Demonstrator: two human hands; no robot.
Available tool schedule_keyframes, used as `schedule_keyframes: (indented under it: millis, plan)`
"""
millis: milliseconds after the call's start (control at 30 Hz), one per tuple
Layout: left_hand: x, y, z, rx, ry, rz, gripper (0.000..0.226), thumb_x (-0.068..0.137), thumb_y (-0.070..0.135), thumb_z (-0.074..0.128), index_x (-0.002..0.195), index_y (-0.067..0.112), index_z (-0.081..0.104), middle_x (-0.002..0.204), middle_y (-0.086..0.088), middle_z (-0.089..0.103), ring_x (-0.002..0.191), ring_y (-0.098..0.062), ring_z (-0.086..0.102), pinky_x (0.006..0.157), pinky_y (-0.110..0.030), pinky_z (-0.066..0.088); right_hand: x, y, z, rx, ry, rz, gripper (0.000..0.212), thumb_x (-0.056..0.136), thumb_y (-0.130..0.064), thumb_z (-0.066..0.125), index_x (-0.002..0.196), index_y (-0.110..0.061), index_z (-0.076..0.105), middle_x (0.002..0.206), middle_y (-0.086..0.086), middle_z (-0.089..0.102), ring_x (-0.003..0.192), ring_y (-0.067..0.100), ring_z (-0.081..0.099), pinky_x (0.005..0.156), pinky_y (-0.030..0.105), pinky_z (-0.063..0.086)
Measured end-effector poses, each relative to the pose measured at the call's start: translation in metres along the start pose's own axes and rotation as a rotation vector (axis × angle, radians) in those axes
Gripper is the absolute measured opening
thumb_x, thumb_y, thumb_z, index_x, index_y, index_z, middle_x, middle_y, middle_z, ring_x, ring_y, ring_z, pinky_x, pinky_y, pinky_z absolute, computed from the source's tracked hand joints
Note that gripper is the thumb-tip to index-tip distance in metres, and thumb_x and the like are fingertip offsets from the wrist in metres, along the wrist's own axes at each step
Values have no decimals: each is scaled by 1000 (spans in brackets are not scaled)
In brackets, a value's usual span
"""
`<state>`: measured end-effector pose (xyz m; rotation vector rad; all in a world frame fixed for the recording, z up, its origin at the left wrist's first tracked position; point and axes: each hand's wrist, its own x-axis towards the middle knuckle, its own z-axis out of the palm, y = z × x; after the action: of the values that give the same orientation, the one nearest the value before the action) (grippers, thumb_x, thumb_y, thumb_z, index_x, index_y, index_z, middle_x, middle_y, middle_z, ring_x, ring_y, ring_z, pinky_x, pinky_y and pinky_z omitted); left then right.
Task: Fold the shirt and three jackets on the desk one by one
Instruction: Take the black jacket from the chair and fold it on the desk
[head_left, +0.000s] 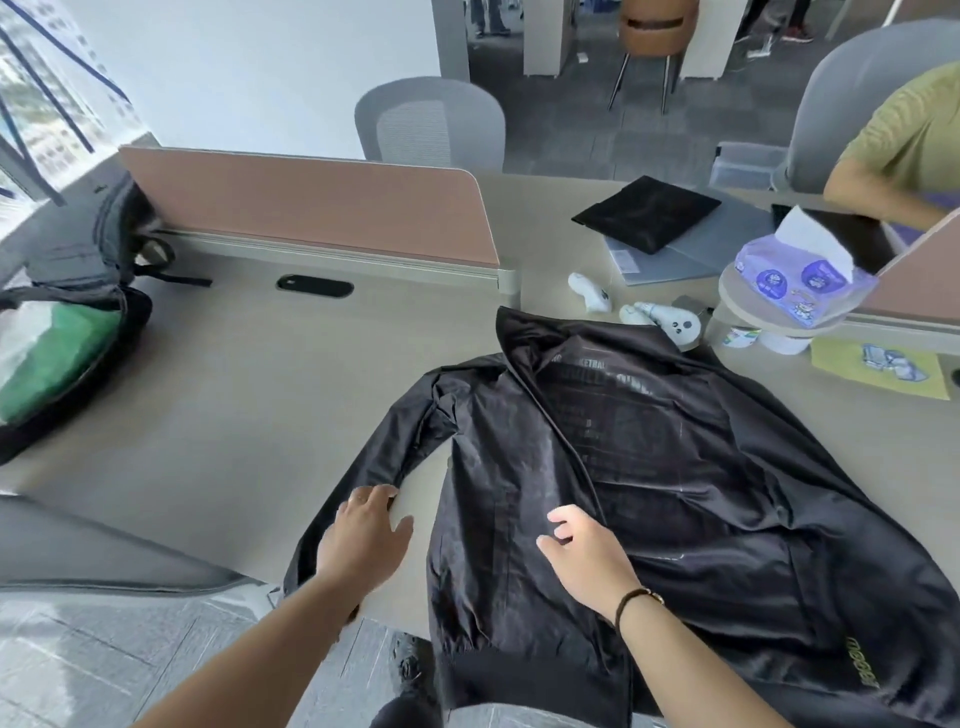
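Black glossy jacket (649, 493) lies spread open on desk (249, 395), lining showing.

a black jacket (675, 493) is spread open on the desk (234, 405) — hem draped over the near edge. its left sleeve (374, 467) is touched by the left hand (363, 540); the right hand (587, 556) is held above the front panel, fingers loosely curled.

A glossy black jacket (649, 483) with faint grey print and yellow-green lettering is seen on a beige desk (234, 389); far right, a folded black garment (647, 213).
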<state>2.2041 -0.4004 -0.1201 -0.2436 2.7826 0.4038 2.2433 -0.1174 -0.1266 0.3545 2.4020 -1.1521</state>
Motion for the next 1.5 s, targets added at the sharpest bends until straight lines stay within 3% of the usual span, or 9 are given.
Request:
schedule_keyframes:
  millis: [167,267,400,600,767,900,1100,1267,1500]
  plan:
    - [51,-35,13,73,-237,-25,79,96,62,47,160,28,15,167,-2,16,150,-26,28,113,-44,39,36,-43,29,-110,-67,-103,45,97,-45,58,139,-32,50,142,-12,54,127,9,52,105,28,43]
    - [73,-51,29,109,-340,-36,93,96,66,42,161,25,-10,169,-7,-10,156,-31,-2,124,-47,19,62,-74,56,-262,-72,-189,49,99,-48,54,144,-30,47,157,-10,38,151,12,23,119,32,27]
    - [110,-69,35,167,-301,102,91,100,57,37,158,17,-21,164,-10,-27,152,-35,-22,125,-44,4,108,-120,91,-605,-11,-303,53,99,-50,49,147,-31,41,168,0,11,155,21,-8,125,43,-1]
    - [194,-106,7,241,-247,318,78,104,33,31,147,15,-30,159,-5,-33,143,-21,-34,115,-30,-17,176,-177,131,-676,-75,-210,75,97,-57,49,158,-32,12,168,4,-13,154,25,-16,124,49,-7]
    - [281,-147,-36,352,-188,357,70,106,37,27,156,31,-22,165,8,-21,154,-22,-18,125,-40,-4,224,-186,128,-550,-42,11,92,91,-70,46,158,-36,-8,167,-3,-20,154,25,-16,120,62,-4]
    - [331,-172,-76,399,-63,260,67,106,47,34,160,38,-5,169,-1,-9,155,-27,-13,125,-50,-2,247,-178,118,-587,-56,159,83,93,-76,28,159,-37,-3,167,-11,-14,154,15,-16,117,69,-6]
    - [331,-200,-92,182,-2,210,68,96,17,47,158,32,22,169,5,9,156,-19,6,126,-38,8,262,-208,136,-689,71,48,63,101,-64,21,158,-37,17,169,1,1,155,23,-4,121,61,-4]
    - [327,-246,-89,164,33,114,71,91,0,37,154,31,33,167,12,18,155,-10,12,126,-32,5,296,-241,164,-634,-58,-68,54,104,-56,21,156,-45,13,169,-9,-4,155,21,-8,122,59,-3]
    - [375,-249,-109,76,-80,77,63,101,57,22,160,34,17,168,14,3,155,-7,-1,126,-42,-2,355,-266,177,-649,-75,-115,52,106,-53,18,155,-51,3,167,-15,-15,153,23,-19,118,66,-6]
